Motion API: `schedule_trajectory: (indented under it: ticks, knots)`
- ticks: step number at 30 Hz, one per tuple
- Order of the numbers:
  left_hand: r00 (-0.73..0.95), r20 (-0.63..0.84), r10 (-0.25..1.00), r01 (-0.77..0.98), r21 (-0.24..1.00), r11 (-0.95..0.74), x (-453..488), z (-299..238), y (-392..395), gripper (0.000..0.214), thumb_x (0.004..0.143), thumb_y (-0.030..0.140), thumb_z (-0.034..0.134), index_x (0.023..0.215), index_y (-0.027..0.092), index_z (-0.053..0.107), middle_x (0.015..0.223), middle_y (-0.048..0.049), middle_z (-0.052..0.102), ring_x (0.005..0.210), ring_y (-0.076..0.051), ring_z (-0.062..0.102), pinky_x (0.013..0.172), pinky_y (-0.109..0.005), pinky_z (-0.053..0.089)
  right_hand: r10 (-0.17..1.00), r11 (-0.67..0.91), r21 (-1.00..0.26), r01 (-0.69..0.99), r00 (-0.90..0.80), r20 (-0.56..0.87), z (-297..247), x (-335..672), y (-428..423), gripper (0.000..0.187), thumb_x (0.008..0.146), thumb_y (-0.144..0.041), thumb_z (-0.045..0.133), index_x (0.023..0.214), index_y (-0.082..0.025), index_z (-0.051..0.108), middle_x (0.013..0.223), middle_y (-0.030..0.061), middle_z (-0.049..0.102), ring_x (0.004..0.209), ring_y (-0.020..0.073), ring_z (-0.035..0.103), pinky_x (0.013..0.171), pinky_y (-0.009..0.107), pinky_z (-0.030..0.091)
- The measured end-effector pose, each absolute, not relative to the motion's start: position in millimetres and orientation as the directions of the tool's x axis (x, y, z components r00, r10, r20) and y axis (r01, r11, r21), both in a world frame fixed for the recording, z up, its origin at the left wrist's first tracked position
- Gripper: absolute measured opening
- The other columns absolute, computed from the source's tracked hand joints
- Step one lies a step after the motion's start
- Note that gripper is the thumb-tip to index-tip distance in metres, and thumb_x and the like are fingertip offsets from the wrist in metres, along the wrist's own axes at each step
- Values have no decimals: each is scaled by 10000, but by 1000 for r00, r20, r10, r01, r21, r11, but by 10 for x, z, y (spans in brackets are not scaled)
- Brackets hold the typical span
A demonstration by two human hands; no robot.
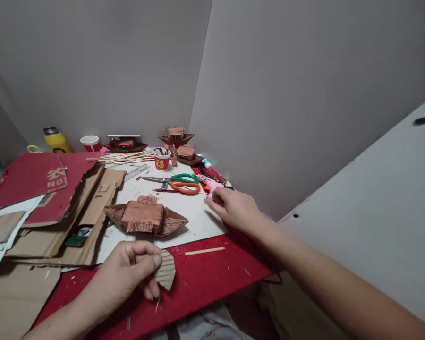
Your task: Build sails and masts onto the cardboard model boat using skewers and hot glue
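My left hand (138,267) is closed, pinching a small corrugated cardboard piece (167,271) with a curved edge between thumb and fingers, over the table's front part. My right hand (235,208) reaches to the right side of the white sheet, its fingers curled at the handle of a pink glue gun (211,185); part of the handle is hidden by the hand. Between the hands, a little further back, lies a brown cardboard model boat (143,217) with a boxy cabin and ridged flaps.
Green-and-orange-handled scissors (180,183) lie behind the boat. A wooden stick (204,251) rests on the red tablecloth (212,274). Cardboard sheets (92,208) pile at left. Further back are a red paper cup (162,161), thin sticks (127,157), other model boats (176,137) and a yellow bottle (56,140).
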State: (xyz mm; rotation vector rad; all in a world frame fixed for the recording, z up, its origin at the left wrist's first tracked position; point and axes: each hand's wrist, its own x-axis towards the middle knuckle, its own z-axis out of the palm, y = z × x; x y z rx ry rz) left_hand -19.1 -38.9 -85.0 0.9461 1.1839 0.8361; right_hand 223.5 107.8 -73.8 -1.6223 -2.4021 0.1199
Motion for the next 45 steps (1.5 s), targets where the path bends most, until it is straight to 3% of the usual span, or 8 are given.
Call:
schedule_trajectory:
  ticks: [6,11,17,24,28,36,40,45]
  knots:
    - [202,-395,896,-20,913,407,-187,-906,-366,493,648,590,752,779,130,629,484,-32,666,401,-101,564,449,-189,439,990,136,-262,955,-120,78,-899,2379,1574,469,821,-588,516,1048,-179,557,993,161,696,878,329,657,650,351,442]
    - [218,-405,888,-16,908,419,-186,-941,-357,490,655,600,741,759,135,627,482,-28,657,408,-96,561,454,-183,430,996,77,-380,922,-53,75,-1025,2322,1700,503,786,-498,567,1173,-183,512,1120,141,671,988,286,637,730,327,459]
    - [266,-389,882,-46,909,415,-165,-973,-377,469,669,569,747,795,143,599,505,-17,658,411,-95,560,454,-189,441,994,18,-505,863,40,104,-1128,2244,1838,443,737,-383,608,1121,-178,528,968,107,695,878,260,633,681,306,435]
    - [304,-356,883,-76,915,395,-176,-956,-402,463,667,553,755,793,136,595,528,-4,655,422,-87,572,460,-183,461,959,80,-667,741,126,255,-928,2251,1694,428,661,-299,653,1050,-197,504,917,106,682,858,287,614,727,368,441]
    - [276,-332,902,-115,920,374,-211,-923,-425,471,663,549,759,810,136,587,503,-11,652,430,-96,587,466,-182,466,932,199,-814,546,152,329,-796,2244,1457,462,716,-403,650,1080,-214,438,802,46,661,764,241,628,730,377,490]
    - [228,-294,928,-199,919,340,-247,-875,-401,435,679,454,776,867,119,571,610,-65,709,462,-103,600,502,-206,490,986,148,-986,71,-89,142,-568,2185,1001,316,621,-422,743,705,-222,513,604,-43,435,486,103,420,513,283,500]
    - [217,-285,934,-220,918,331,-247,-858,-401,397,686,428,780,837,114,588,595,-52,700,475,-100,607,517,-201,494,980,138,-986,-93,-130,150,-400,2172,765,235,678,-382,712,780,-232,563,686,-35,425,528,94,385,475,229,435]
    - [196,-274,942,-236,919,316,-266,-870,-405,359,702,391,780,847,130,582,608,-46,710,499,-110,633,534,-206,507,892,-49,-994,-100,-453,1,-481,2161,489,372,696,-543,675,916,-246,637,658,-29,382,501,110,340,401,242,366]
